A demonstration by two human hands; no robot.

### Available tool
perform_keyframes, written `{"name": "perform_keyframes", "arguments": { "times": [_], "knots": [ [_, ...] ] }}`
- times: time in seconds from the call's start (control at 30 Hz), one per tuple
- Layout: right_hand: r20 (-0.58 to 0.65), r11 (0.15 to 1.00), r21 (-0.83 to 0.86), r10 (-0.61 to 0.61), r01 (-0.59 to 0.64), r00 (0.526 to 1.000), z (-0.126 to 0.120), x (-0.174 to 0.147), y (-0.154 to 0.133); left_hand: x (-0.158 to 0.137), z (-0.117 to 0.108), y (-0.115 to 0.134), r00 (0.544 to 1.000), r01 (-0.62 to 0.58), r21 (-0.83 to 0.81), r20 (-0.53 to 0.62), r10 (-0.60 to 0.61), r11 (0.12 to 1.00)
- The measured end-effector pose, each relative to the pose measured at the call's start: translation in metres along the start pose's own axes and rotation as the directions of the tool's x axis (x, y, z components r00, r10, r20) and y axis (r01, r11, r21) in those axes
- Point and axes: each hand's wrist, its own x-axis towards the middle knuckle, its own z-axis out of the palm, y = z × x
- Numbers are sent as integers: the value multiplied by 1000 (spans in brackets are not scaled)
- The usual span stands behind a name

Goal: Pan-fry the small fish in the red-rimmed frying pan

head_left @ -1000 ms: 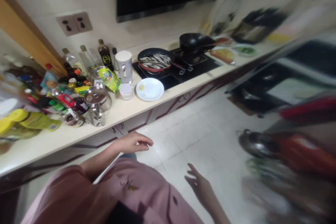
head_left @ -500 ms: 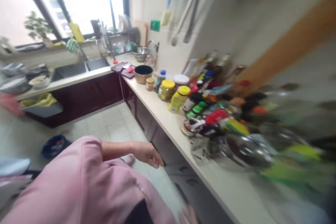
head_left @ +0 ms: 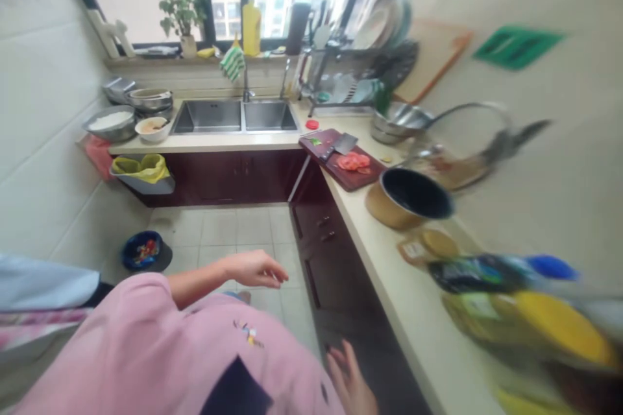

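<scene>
My left hand (head_left: 257,270) hangs in the air in front of my pink top, its fingers loosely bent with nothing in them. Low in the view, my right hand (head_left: 351,381) is beside the dark cabinet doors (head_left: 341,279), fingers apart and holding nothing. Neither hand touches anything on the counter. On the right-hand counter, a cutting board (head_left: 357,180) carries a cleaver (head_left: 344,144) and sliced pink-red food (head_left: 352,161). Nearer to me stands a pot (head_left: 389,206) with a dark inside.
A double sink (head_left: 209,118) lies under the window, with bowls (head_left: 153,130) to its left. A bin (head_left: 160,183) with a yellow liner hangs on the cabinet; a blue bucket (head_left: 141,251) stands on the floor. Blurred jars (head_left: 530,324) line the right counter, and a metal bowl (head_left: 395,124) sits behind the board.
My view has swung right-to-left toward the sink and come closer to it. The cutting board and pot now look larger. My right hand shows more fully; both hands remain without anything in them.
</scene>
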Motion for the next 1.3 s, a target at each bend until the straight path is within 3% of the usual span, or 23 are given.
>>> {"name": "perform_keyframes", "arguments": {
  "times": [0.13, 0.23, 0.33, 0.5, 0.63, 0.73, 0.8, 0.87, 0.97, 1.0, 1.03, 1.1, 1.17, 1.23, 1.3],
  "knots": [
    [76, 994, 53, -99, 95, 992, 20, 88, -79, -25, -78, -23, 979, 8, -29, -202, -14, 1000],
    [204, 981, 57, -193, 185, 960, 34, 144, -128, -49, -105, -45, 925, 70, -78, -367, -93, 995],
    [357, 963, 42, -263, 266, 896, 50, 197, -177, -71, -109, -73, 828, 200, -191, -491, -270, 961],
    [553, 892, 40, -395, 451, 734, 78, 299, -281, -89, -122, -119, 648, 327, -372, -581, -493, 869],
    [555, 808, 125, -538, 576, 634, 94, 395, -374, -71, -177, -151, 490, 330, -445, -673, -554, 833],
    [503, 774, 216, -611, 595, 611, 99, 465, -445, -46, -234, -164, 448, 298, -464, -703, -552, 834],
    [509, 791, 296, -605, 536, 612, 99, 510, -498, -30, -266, -169, 440, 281, -463, -717, -542, 841],
    [487, 800, 368, -600, 474, 635, 99, 554, -557, -20, -290, -173, 401, 293, -467, -732, -550, 835],
    [264, 743, 440, -644, 504, 718, 107, 614, -662, -13, -307, -180, 323, 337, -498, -736, -595, 799],
    [208, 730, 502, -622, 463, 755, 114, 631, -698, -13, -312, -182, 314, 344, -511, -728, -609, 788],
    [203, 717, 595, -570, 362, 796, 122, 647, -732, -14, -317, -185, 314, 345, -523, -718, -621, 779],
    [343, 664, 748, -401, 12, 850, 145, 674, -794, -19, -331, -192, 310, 335, -549, -703, -640, 766],
    [485, 564, 782, -282, -266, 827, 170, 695, -839, -29, -350, -201, 278, 312, -576, -705, -653, 755],
    [550, 484, 778, -216, -400, 807, 195, 710, -867, -42, -371, -213, 228, 280, -604, -713, -663, 746],
    [551, 386, 804, -202, -452, 809, 214, 720, -883, -57, -389, -228, 179, 232, -639, -713, -678, 733]
  ]
}}
